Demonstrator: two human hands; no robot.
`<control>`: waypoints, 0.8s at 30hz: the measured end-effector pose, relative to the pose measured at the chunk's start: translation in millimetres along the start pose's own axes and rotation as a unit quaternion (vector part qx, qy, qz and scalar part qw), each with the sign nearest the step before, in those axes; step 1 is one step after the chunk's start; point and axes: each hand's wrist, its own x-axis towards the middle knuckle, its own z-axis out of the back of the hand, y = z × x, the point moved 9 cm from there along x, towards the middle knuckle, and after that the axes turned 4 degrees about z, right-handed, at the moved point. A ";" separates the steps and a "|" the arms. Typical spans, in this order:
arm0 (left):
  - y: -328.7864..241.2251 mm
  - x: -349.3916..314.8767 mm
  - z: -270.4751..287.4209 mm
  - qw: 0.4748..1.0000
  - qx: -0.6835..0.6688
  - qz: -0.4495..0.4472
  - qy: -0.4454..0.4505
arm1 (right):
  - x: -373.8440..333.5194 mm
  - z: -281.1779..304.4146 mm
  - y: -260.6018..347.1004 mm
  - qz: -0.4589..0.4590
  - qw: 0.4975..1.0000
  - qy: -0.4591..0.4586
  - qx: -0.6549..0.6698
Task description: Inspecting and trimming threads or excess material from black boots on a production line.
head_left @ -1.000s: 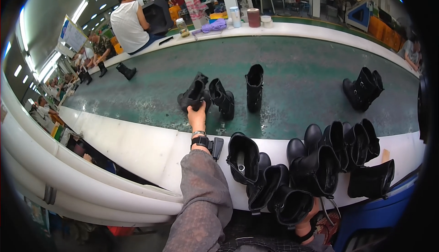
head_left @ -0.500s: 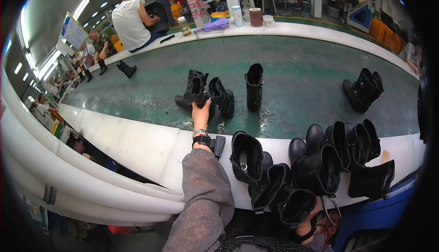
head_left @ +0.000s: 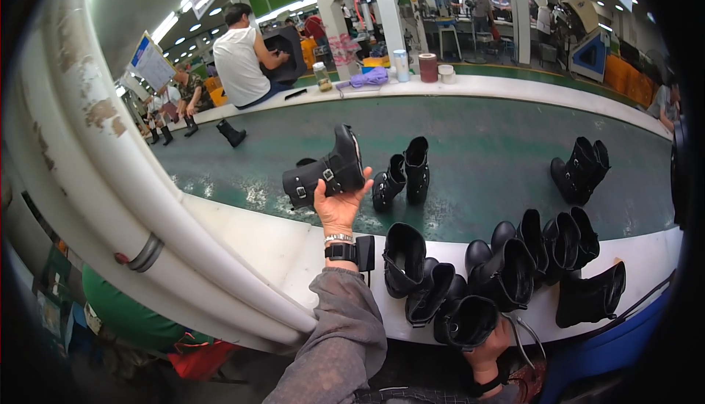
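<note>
Buckled boot [head_left: 332, 168], likely light and pliant, is best held near the ankle, where the left hand [head_left: 341, 209] grips it; the right hand [head_left: 490, 344] is too hidden to tell.

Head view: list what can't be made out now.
In the head view:
- Right hand: fingers hidden by an open-topped black leather boot.
- Rounded black shape: mostly covered by the buckled black leather boot in the left hand.
- Large blue object: cut off by the picture's edge.

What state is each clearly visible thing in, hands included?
left hand: closed around held buckled boot
held buckled boot: tilted, toe up
right hand: against front boot, grip partly hidden
front boot: opening visible
two center boots: upright
two upper-right boots: upright
purple cloth: bunched
jar: upright
</note>
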 end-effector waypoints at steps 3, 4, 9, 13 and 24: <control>13.6 -9.1 -23.5 1.000 -0.009 -0.002 -0.017 | -8.9 -2.7 -9.3 -0.017 1.000 -0.006 0.018; 15.7 -14.6 -27.3 0.999 0.013 -0.022 -0.036 | -11.7 -4.0 -10.9 -0.014 1.000 -0.007 0.011; 8.1 -65.3 -70.7 0.883 0.411 -0.206 -0.092 | -17.5 -5.1 -13.7 -0.015 1.000 -0.024 0.009; 8.1 -93.1 -117.7 0.749 0.575 -0.322 -0.065 | -14.1 -3.8 -11.7 -0.034 0.999 -0.013 -0.001; 23.6 -134.6 -154.7 0.583 0.688 -0.433 -0.005 | -9.6 -1.8 -7.0 -0.027 1.000 -0.007 -0.003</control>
